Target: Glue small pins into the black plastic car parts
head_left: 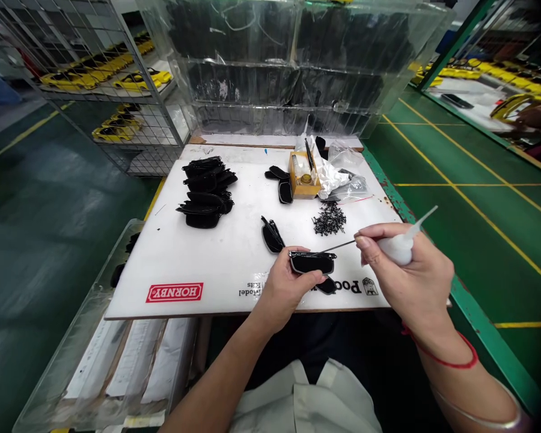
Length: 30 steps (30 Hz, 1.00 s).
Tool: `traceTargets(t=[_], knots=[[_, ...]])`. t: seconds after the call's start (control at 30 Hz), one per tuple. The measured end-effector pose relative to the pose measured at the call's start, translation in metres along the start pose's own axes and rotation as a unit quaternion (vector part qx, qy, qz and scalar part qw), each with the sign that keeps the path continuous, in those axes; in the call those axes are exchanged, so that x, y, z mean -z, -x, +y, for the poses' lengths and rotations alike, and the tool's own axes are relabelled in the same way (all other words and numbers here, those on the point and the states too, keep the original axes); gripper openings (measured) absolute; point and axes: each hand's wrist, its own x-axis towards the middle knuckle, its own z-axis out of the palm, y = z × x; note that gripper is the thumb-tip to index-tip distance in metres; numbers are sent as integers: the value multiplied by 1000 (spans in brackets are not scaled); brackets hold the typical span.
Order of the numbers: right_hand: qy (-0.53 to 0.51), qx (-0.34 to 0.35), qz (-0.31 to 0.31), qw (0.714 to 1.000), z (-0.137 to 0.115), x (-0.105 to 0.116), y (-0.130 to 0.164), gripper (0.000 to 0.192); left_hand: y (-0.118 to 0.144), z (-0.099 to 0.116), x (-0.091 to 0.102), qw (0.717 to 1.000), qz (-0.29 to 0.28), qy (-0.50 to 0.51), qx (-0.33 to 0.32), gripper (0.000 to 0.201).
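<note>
Factory floor painted green with yellow lines surrounds a white board (pixel 207 252) used as a worktop, seen from above by a seated person.

Their left hand (pixel 283 287) pinches a flat black plastic part (pixel 312 263) at the board's near edge, fingers wrapped under it. Their right hand (pixel 410 270) is closed around a small white squeeze bottle (pixel 399 248), whose thin metal needle (pixel 338 246) points at the part's upper rim.

Risks, as a judgement: too hard a squeeze could flood the rim and run onto the fingers below. A slip could put the needle tip into the left thumb, which lies close to it. An elbow could also scatter the loose heap of small black screws (pixel 329 219) just beyond the hands.

Containers: a small yellow box (pixel 303 175) holds a bottle and a dark tool. Beside it lie crumpled clear bags (pixel 345 171), contents unclear. Large clear bins (pixel 297 66) behind are stacked with dark parts. More black parts are piled (pixel 206 191) on the board's left.
</note>
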Motion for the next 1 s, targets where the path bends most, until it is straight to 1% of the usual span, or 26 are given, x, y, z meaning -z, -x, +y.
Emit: traceTargets(t=[0.17,0.33,0.53,1.0], knots=[[-1,-1,-18,1000,0,-9,-1,9,-1,-3,2,1000,-7,-7,-2,38],[16,8,-30,999,1,-10,0,8,-1,-5,2,1000,-7,-10,-11,37],[11,9,-15,1000,1,-8,1,9,-2,-4,2,1000,-12,-3,-9,37],[19,18,-13,1000,3,-8,2,11,-1,-3,2,1000,-14,3,-3,36]])
